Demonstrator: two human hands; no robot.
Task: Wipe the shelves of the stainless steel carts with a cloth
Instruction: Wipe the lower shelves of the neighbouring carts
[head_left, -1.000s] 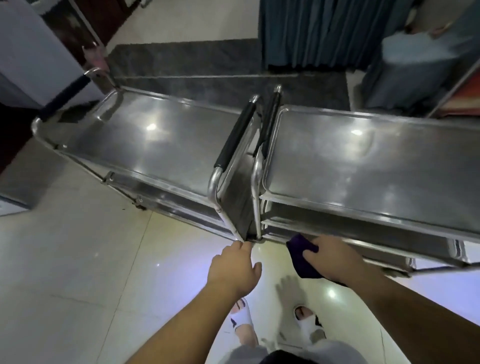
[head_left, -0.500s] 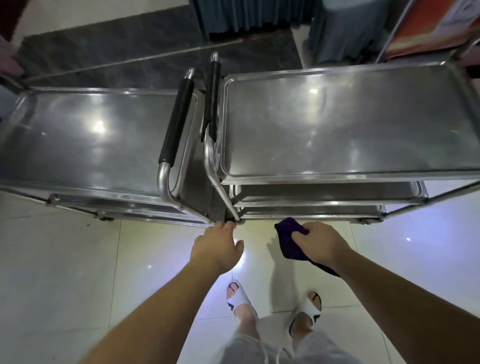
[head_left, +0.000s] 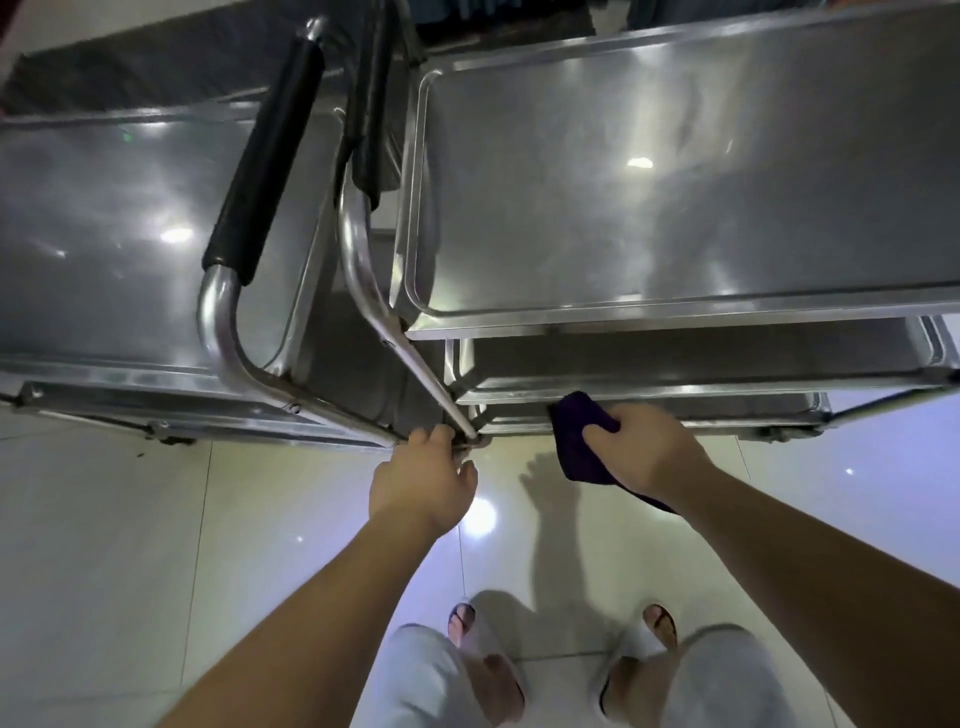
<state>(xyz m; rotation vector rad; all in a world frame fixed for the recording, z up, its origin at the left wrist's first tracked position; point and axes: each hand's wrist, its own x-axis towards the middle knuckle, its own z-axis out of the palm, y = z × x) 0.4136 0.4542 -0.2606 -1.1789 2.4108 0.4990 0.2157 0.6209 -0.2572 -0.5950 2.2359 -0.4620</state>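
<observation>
Two stainless steel carts stand side by side, seen from above. The right cart (head_left: 675, 208) has a shiny top shelf with lower shelves (head_left: 675, 364) showing beneath its near edge. The left cart (head_left: 104, 234) has a black-padded handle (head_left: 265, 156). My right hand (head_left: 644, 447) grips a dark purple cloth (head_left: 574, 441) against the near edge of the right cart's bottom shelf. My left hand (head_left: 423, 478) is closed around the lower corner of the right cart's frame, where the leg tubes meet.
A pale glossy tiled floor (head_left: 130, 545) lies in front of the carts. My feet in sandals (head_left: 483, 670) stand just below my hands. A dark stone step (head_left: 130, 67) runs behind the left cart.
The view has closed in and tilted down over the carts. My right hand has carried the cloth up to the right cart's lower shelf edge. My left hand has stayed at the frame corner.
</observation>
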